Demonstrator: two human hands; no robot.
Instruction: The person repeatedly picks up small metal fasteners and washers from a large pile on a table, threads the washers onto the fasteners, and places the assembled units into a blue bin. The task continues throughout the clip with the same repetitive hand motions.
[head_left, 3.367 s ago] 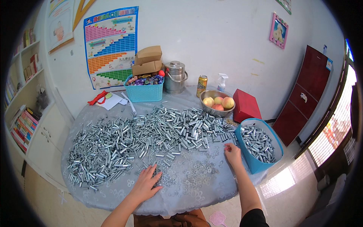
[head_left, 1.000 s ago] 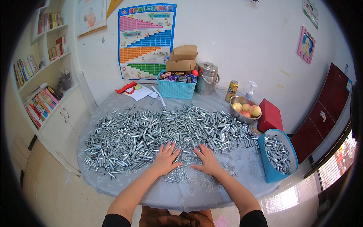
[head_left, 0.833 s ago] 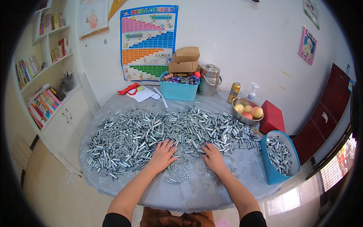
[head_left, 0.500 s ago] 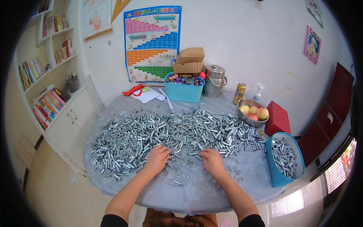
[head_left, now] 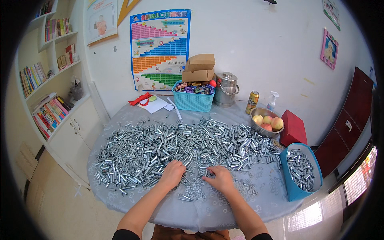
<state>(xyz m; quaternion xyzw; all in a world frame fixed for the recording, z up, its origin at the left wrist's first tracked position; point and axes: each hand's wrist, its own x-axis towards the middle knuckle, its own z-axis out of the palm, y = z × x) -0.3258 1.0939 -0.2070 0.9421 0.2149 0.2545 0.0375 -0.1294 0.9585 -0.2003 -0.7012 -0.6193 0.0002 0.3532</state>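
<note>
A wide heap of short silvery metal tubes (head_left: 148, 146) covers the middle of the cloth-covered table. At its near edge my left hand (head_left: 173, 175) is closed, fingers curled down, and whatever they pinch is hidden. My right hand (head_left: 221, 180) is just to the right, thumb and forefinger apart with nothing visible between them. A tube (head_left: 204, 167) lies by its fingertips. Between and below the hands are many small flat metal washers (head_left: 196, 188). A few slim metal pins (head_left: 186, 198) lie nearer me, and more washers (head_left: 247, 187) are right of my right hand.
A blue fabric bin (head_left: 294, 192) with more tubes stands at the right edge. Behind are a red box (head_left: 294, 128), a steel bowl (head_left: 262, 128) of peaches, a can (head_left: 252, 101), a spray bottle (head_left: 272, 101), a metal pot (head_left: 227, 90) and a turquoise basket (head_left: 194, 103).
My left hand has shifted right and slightly toward me. The right hand has moved slightly left and nearer me, and its thumb and forefinger have spread apart. The view has tilted slightly.
</note>
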